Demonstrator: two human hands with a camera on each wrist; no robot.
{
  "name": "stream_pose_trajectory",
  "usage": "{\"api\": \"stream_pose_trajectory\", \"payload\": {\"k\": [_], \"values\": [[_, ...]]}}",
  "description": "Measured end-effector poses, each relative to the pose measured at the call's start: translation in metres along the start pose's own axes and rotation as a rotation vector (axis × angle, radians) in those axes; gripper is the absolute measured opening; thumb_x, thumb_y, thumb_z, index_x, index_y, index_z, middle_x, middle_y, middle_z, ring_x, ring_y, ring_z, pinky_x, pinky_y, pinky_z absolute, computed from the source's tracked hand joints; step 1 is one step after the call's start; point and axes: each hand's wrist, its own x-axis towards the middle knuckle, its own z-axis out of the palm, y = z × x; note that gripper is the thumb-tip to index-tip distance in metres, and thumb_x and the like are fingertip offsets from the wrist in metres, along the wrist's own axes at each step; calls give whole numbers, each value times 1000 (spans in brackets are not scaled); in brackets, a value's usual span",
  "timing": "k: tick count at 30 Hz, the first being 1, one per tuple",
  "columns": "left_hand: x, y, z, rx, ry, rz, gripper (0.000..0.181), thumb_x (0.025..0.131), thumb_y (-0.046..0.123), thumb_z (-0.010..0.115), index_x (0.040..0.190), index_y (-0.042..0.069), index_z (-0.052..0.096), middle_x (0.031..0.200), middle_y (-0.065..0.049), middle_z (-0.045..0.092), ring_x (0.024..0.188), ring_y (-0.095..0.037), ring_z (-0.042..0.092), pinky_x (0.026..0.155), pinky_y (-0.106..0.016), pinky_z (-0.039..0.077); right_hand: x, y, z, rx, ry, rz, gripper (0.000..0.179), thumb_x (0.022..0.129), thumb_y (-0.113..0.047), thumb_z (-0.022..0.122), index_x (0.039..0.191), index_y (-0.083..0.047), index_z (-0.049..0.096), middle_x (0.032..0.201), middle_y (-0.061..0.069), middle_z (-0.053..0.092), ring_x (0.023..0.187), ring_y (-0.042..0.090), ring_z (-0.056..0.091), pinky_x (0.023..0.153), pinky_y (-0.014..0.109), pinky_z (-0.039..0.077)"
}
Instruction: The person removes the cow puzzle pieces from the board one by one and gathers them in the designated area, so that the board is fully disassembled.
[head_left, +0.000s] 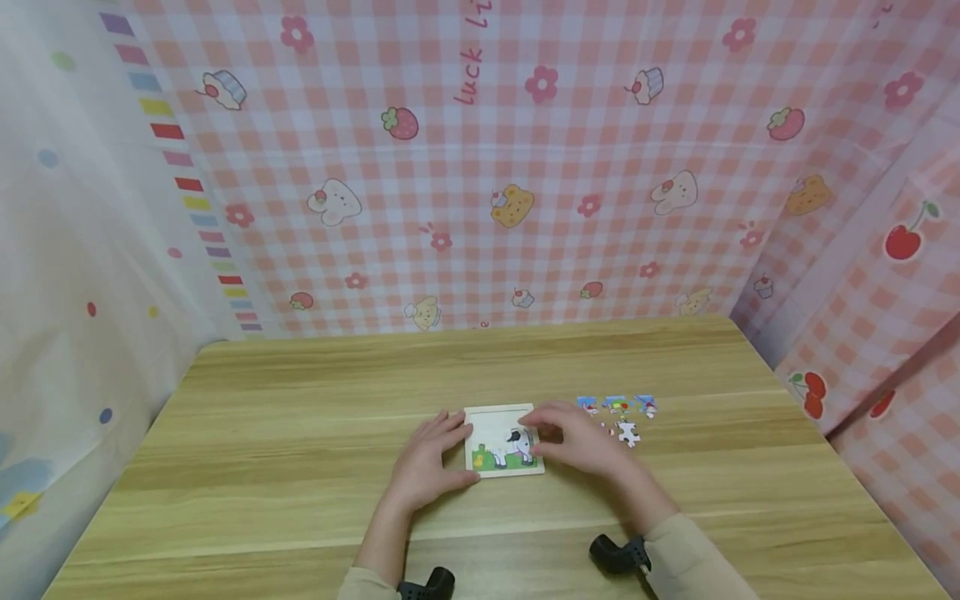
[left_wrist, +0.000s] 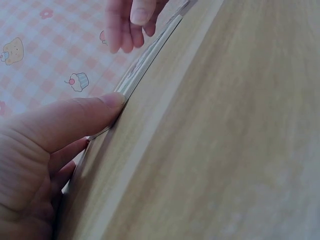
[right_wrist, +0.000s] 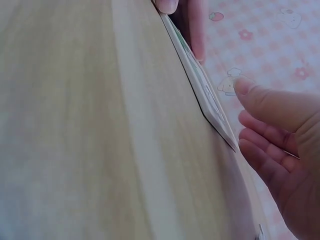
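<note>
A square wooden puzzle tray (head_left: 489, 426) lies flat on the table, its lower part filled with a picture of a black-and-white animal (head_left: 514, 451) on green. The upper part of the tray shows pale bare board. My left hand (head_left: 423, 467) holds the tray's left side, the thumb on its near corner and the fingertips farther up the edge. Over the right rim is my right hand (head_left: 576, 437), thumb and fingers loosely bent and apart. In the right wrist view I see nothing between the thumb and fingers of the right hand (right_wrist: 285, 135).
Several loose jigsaw pieces (head_left: 618, 405) lie right of the tray, partly behind the right hand. A white piece (head_left: 628, 432) is nearest among them. The wooden table (head_left: 300, 483) meets a pink checked curtain (head_left: 450, 167) at the back. Black wrist mounts (head_left: 618, 556) sit at both sleeves.
</note>
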Motion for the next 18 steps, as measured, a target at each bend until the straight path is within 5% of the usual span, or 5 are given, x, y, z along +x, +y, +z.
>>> {"api": "stream_pose_trajectory", "payload": {"k": [18], "values": [[0,4,-1,-10,-1,-4,68,75,30,85,134,4,61,150,-9,47,145,-32,29,120,-50,16,10,0,8,-121,-30,4,36,83,-29,81,116,-17,72,113,-2,65,97,15,56,85,38,49]]}}
